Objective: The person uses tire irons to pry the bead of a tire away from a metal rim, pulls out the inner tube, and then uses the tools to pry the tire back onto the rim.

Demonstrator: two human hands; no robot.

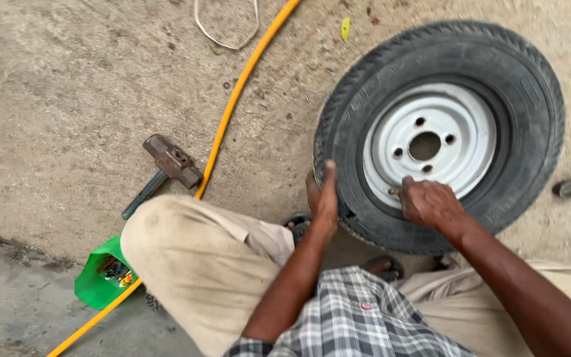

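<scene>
Soft, even daylight, no hard shadows; only faint shade under the tyre and the person's knees. No glare, tho the white rim looks a bit washed out. Slight motion blur overall, edges soft, hammer fairly crisp.
</scene>
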